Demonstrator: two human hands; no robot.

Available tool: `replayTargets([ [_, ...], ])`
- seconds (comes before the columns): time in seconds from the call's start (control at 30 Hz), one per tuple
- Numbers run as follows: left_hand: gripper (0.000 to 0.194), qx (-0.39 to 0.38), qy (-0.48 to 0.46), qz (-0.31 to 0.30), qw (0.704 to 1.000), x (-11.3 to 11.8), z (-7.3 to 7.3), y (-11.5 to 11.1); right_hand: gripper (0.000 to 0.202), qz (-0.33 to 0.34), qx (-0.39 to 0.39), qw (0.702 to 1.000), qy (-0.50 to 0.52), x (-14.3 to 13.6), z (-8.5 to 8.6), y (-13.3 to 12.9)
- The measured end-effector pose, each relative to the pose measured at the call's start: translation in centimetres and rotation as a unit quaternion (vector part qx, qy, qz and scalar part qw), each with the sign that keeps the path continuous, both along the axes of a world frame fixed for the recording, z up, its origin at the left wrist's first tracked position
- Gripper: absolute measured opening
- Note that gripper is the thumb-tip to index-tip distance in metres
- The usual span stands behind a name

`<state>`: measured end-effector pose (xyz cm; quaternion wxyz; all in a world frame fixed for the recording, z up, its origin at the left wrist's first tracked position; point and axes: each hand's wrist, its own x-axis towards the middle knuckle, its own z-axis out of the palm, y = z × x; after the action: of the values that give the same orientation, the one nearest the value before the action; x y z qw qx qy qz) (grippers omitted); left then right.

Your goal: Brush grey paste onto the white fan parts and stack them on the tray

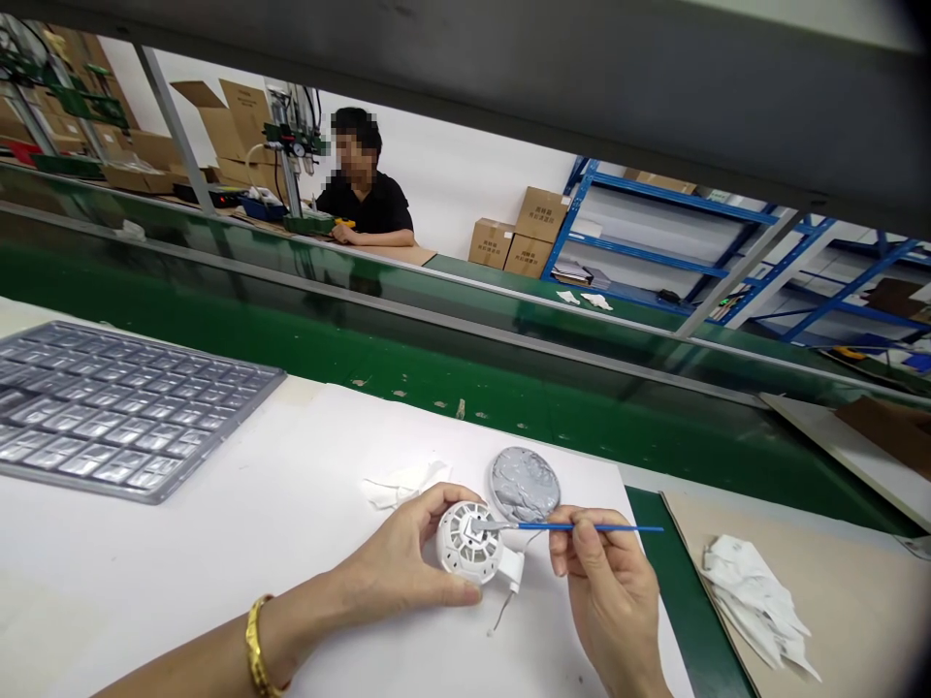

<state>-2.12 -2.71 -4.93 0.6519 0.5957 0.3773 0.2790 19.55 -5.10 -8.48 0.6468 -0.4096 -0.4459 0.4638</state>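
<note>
Your left hand (pixel 407 562) comes in from lower left, forearm angled across the white table (pixel 218 562), gold bracelet (pixel 256 648) at the wrist. Fingers curl around a round white vented part (pixel 466 543), thumb along its lower edge, index finger arched over the top; it's gripped and held just above the table, near its front edge. A white connector on a thin wire (pixel 511 574) hangs off the part's right side.

Your right hand (pixel 607 591) rises from the bottom edge, palm turned in, thumb and fingers pinching a blue-handled brush (pixel 574 527). The brush lies nearly level, handle pointing right, tip touching the middle of the white part.

Just behind the part sits a round dish of grey paste (pixel 525 483), beside the brush tip. A crumpled white wipe (pixel 403 483) lies left of it. A grey compartment tray (pixel 116 407) sits far left on the table, well apart. More white wipes (pixel 756 601) are piled on a brown board at right. A green conveyor (pixel 436 359) runs behind; a person in black (pixel 362 199) sits across it.
</note>
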Motion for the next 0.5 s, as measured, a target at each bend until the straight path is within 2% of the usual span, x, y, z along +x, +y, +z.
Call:
replayTargets([
  [0.3,0.056,0.007,0.002,0.003,1.000,0.0,-0.1,0.1,0.009,-0.053,-0.027,0.997,0.042,-0.5,1.9,-0.4],
  [0.5,0.057,0.014,0.009,0.006,1.000,0.0,-0.6,0.1,0.013,-0.041,-0.056,0.995,0.078,-0.4,2.0,-0.1],
])
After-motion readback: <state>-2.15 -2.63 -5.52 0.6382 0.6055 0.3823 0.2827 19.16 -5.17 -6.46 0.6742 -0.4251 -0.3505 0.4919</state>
